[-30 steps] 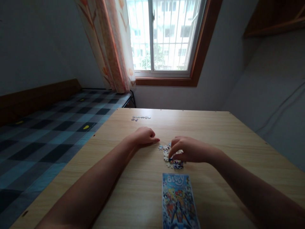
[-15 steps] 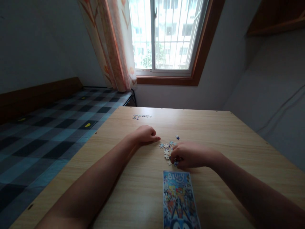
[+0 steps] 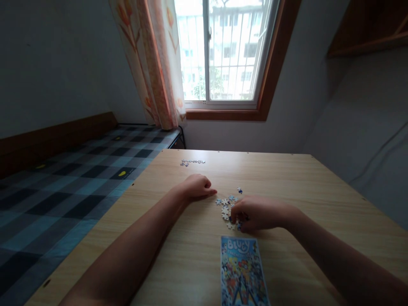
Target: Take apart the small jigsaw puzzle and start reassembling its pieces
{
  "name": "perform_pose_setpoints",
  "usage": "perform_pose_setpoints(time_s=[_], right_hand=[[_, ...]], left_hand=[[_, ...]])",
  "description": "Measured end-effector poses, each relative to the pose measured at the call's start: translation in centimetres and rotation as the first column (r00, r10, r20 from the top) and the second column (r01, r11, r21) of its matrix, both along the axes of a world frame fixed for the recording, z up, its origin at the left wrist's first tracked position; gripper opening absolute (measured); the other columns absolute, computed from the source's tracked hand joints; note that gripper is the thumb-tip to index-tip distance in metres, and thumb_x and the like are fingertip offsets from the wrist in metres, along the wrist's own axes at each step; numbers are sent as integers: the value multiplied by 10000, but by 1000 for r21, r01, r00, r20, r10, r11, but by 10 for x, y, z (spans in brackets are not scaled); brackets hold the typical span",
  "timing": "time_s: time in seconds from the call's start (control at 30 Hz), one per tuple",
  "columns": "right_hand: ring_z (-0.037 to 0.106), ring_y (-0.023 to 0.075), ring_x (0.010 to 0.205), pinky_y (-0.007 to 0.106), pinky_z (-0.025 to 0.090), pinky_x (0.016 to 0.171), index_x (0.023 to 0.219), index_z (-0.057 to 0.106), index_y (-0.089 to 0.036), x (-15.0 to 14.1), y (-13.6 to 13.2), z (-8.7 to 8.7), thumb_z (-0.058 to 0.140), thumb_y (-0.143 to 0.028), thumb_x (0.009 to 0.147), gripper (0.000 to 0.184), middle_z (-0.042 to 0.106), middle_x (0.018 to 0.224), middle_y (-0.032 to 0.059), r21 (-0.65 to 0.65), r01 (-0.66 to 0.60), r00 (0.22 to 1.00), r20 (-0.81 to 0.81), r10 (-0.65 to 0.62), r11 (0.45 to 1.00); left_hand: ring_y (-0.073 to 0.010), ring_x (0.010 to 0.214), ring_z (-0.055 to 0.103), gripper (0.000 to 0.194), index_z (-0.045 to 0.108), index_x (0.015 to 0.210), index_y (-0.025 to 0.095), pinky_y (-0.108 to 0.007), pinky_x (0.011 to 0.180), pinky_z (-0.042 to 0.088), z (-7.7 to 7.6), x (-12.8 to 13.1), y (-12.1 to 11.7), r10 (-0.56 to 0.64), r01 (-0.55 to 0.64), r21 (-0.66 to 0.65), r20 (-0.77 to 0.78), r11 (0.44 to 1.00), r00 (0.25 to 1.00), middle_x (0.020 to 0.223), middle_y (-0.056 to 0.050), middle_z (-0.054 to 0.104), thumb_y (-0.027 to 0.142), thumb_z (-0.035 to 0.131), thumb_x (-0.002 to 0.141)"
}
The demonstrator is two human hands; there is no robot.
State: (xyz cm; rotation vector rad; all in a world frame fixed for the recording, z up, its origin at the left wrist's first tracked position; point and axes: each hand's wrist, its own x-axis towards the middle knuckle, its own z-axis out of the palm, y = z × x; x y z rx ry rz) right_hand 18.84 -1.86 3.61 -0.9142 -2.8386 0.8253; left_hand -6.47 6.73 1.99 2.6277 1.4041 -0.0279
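A small pile of jigsaw puzzle pieces (image 3: 225, 212) lies loose in the middle of the wooden table, some pale side up, others blue. Over its right side my right hand (image 3: 259, 212) is bent, fingers curled down among the pieces and touching them. What is between those fingertips is hidden. Left of the pile, my left hand (image 3: 198, 186) rests on the table with its fingers folded in and the thumb side pointing at the pieces; nothing shows in it. One separate puzzle piece (image 3: 239, 190) lies just beyond the pile.
Farther back, a joined strip of puzzle pieces (image 3: 193, 161) lies near the table's far left. A blue picture box (image 3: 244, 270) marked "Bluey" lies close to me. The table (image 3: 318, 199) stands beside a bed with a checked cover (image 3: 95, 178) and before a window.
The whole view has shifted slightly, so everything sits a little lower. My right fingers have moved a little within the pile, and the pieces by the fingertips look slightly rearranged. The left hand stays put.
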Motion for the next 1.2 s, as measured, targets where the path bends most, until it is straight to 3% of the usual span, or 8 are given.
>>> perform_pose_setpoints(time_s=[0.5,0.7,0.87,1.07,1.2], right_hand=[[551,114,664,236,390,613,900,754,-209,1,5,-2,662,-117,736,210,686,793,-3,-24,-43,998,39,44,999],[559,102,656,214,380,572,832,729,-172,10,15,-3,730,-168,746,86,670,749,-16,-223,8,1000,-5,-10,975],[554,99,665,217,413,603,855,738,-161,25,24,10,732,-272,810,120,686,744,-1,-334,-29,992,-127,-14,942],[619,127,714,253,480,669,893,719,-161,44,37,10,744,-364,786,231,712,798,26,-473,75,947,-243,-212,878],[639,154,746,284,496,700,865,725,-165,52,49,-2,733,-374,768,231,729,820,47,-360,260,883,-287,-371,896]], left_hand=[[-131,529,414,487,626,583,200,-279,556,259,-4,1,6,9,-9,3,17,1000,1000,563,-15,586,622,532,807],[-135,542,429,505,608,573,202,-278,543,249,-5,0,8,-3,3,6,-4,1000,1000,578,-14,590,634,505,813],[-133,538,412,509,616,581,202,-282,557,249,-5,0,10,-6,6,0,1,1000,1000,579,-19,595,636,498,819],[-135,536,416,515,633,591,204,-282,565,253,-7,-1,11,-6,6,-1,-2,1000,1000,587,-30,610,639,495,830],[-140,545,430,512,648,605,209,-281,565,258,-7,-2,11,-2,2,-5,-12,1000,1000,608,-37,630,638,489,834]])
